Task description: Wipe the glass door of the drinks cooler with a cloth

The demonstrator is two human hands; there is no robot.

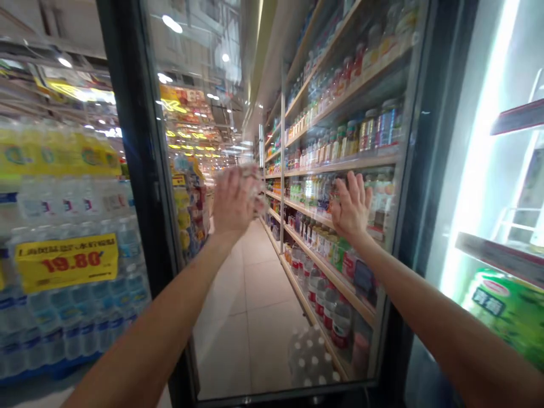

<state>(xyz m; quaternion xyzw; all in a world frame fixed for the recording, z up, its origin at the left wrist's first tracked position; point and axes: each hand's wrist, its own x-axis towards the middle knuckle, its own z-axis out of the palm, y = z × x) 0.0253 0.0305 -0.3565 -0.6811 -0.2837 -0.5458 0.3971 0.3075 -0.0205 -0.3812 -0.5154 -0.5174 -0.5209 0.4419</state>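
Note:
A glass cooler door with a black frame (135, 141) stands swung out in front of me. My left hand (234, 199) is flat against its pane, over a crumpled whitish cloth with reddish marks (254, 186); motion blurs both. Further right, my right hand (352, 205) is raised to the glass with its fingers spread and nothing in them. Whether its fingertips touch the pane I cannot tell.
Stacked water bottles (72, 317) with a yellow price sign (67, 262) stand at left. The lit cooler interior at right holds a green package (505, 311). Bottle-filled shelves (340, 153), a tiled floor (238, 328) and grey dotted fabric (312, 357) appear in the glass.

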